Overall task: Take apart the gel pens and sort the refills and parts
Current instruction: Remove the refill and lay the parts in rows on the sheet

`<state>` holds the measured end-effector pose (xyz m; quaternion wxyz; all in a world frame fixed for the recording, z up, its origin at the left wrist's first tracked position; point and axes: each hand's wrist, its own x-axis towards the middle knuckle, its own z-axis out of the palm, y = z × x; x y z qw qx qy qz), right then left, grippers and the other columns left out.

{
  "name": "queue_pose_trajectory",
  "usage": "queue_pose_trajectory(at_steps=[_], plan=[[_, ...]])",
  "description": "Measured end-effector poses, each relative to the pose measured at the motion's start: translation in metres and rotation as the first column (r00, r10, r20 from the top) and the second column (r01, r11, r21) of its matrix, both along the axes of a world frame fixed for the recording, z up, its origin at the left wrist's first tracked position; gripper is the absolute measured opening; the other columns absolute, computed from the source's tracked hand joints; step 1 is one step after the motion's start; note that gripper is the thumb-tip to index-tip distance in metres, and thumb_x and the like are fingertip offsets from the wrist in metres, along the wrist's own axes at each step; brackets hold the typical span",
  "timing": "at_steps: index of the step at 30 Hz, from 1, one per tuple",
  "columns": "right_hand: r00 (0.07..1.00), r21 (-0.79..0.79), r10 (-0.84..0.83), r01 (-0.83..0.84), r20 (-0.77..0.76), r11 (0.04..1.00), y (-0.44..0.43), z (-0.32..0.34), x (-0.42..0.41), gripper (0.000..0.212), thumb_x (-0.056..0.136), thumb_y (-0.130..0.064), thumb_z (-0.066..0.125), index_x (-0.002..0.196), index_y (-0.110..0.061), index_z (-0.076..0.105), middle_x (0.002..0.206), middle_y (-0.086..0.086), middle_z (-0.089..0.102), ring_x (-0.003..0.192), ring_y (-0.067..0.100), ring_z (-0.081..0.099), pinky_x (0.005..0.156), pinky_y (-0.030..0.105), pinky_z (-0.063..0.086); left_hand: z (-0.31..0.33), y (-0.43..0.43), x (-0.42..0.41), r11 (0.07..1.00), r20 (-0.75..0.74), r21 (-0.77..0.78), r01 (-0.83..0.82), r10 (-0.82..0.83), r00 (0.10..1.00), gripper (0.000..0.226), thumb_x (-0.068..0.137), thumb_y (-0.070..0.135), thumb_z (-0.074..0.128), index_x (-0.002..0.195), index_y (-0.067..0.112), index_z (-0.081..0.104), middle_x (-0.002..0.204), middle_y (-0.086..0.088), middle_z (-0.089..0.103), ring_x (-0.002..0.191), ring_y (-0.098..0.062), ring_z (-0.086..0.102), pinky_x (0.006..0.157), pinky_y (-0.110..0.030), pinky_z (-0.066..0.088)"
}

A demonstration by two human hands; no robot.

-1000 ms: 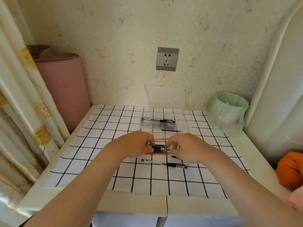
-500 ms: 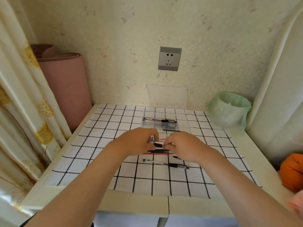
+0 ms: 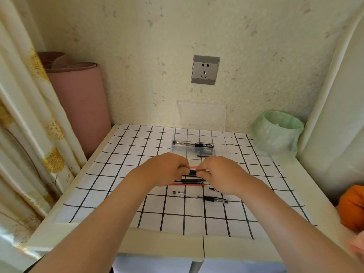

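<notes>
Nearest to us, below both hands, a whole pen (image 3: 204, 198) lies flat on the checked cloth (image 3: 118, 174), its dark grip towards the right hand's side. Just off its left end sits a small black cap (image 3: 174, 192), apart from it. A thin black sliver (image 3: 213, 188) pokes out from under the right wrist; we cannot tell what part it is.

The left hand (image 3: 167, 170) and right hand (image 3: 220, 174) are close together, fingers curled, each pinching one end of a short black pen piece (image 3: 193, 172) held just above the cloth. Only the stretch between the hands shows, since the knuckles hide the rest, so we cannot say whether it is a full pen.

Directly under the hands lie black refills (image 3: 192, 180) in a row along a red strip (image 3: 189, 184), partly covered by both hands.

Beyond the fingers stands a clear box (image 3: 220, 150) with another pen (image 3: 193, 144) inside and some dark bits too small to make out. Its lid (image 3: 201, 115) leans on the wall behind. Far right of the right hand is a bin with a green bag (image 3: 275, 133); an orange object (image 3: 352, 207) is cut off by the edge.
</notes>
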<state>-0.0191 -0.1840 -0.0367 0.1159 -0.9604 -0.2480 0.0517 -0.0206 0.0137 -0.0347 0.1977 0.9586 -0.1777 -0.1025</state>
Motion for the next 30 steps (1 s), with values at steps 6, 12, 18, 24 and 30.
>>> queue_pose_trajectory(at_steps=[6, 12, 18, 24, 30], plan=[[0.995, 0.022, -0.078, 0.077, 0.056, 0.997, -0.0003, 0.0005, -0.0003, 0.017, 0.088, -0.042, 0.067, 0.101, -0.032, 0.071, 0.106, -0.012, 0.066, 0.099, 0.013, 0.061, 0.079, 0.031, 0.049, -0.0006, -0.002, -0.0012, 1.0, -0.019, 0.014, 0.015, -0.015, 1.0, 0.021, 0.101, 0.033, 0.042, 0.088, 0.032, 0.058, 0.088, 0.003, 0.068, 0.073, -0.011, 0.057, 0.072, -0.033, 0.049], [0.999, 0.031, -0.05, 0.05, -0.006, 0.998, -0.0018, 0.0011, 0.0002, 0.043, 0.089, -0.048, 0.061, 0.129, -0.032, 0.059, 0.121, -0.01, 0.058, 0.11, 0.013, 0.056, 0.088, 0.034, 0.049, 0.0009, -0.003, -0.0023, 1.0, -0.022, -0.001, 0.006, -0.006, 1.0, 0.022, 0.1, 0.04, 0.046, 0.09, 0.029, 0.061, 0.082, 0.004, 0.064, 0.073, -0.012, 0.057, 0.066, -0.031, 0.047], [0.996, 0.016, -0.066, 0.065, 0.053, 0.998, -0.0023, 0.0017, 0.0, 0.025, 0.088, -0.043, 0.066, 0.11, -0.033, 0.07, 0.114, -0.009, 0.067, 0.104, 0.015, 0.061, 0.085, 0.035, 0.051, 0.0009, -0.0018, -0.0034, 1.0, 0.03, -0.003, 0.024, -0.024, 0.999, 0.009, 0.094, 0.035, 0.057, 0.103, 0.035, 0.057, 0.077, 0.012, 0.053, 0.07, -0.006, 0.051, 0.063, -0.026, 0.041], [0.997, 0.064, -0.048, 0.044, 0.058, 0.997, -0.0011, 0.0044, -0.003, 0.024, 0.093, -0.043, 0.058, 0.112, -0.035, 0.07, 0.112, -0.013, 0.068, 0.101, 0.011, 0.062, 0.084, 0.035, 0.052, -0.0004, -0.0005, -0.0026, 1.0, 0.01, 0.012, 0.026, -0.026, 1.0, 0.005, 0.097, 0.037, 0.053, 0.097, 0.037, 0.058, 0.075, 0.012, 0.053, 0.07, -0.006, 0.051, 0.063, -0.027, 0.041], [0.99, 0.068, -0.09, 0.083, 0.109, 0.994, -0.0009, 0.0048, -0.0019, 0.015, 0.086, -0.041, 0.069, 0.1, -0.035, 0.068, 0.095, -0.017, 0.059, 0.092, 0.009, 0.057, 0.073, 0.028, 0.043, 0.0005, -0.0012, -0.0024, 1.0, -0.044, 0.008, 0.025, -0.024, 0.999, 0.011, 0.099, 0.038, 0.048, 0.096, 0.036, 0.059, 0.084, 0.008, 0.064, 0.078, -0.011, 0.058, 0.072, -0.03, 0.047]])
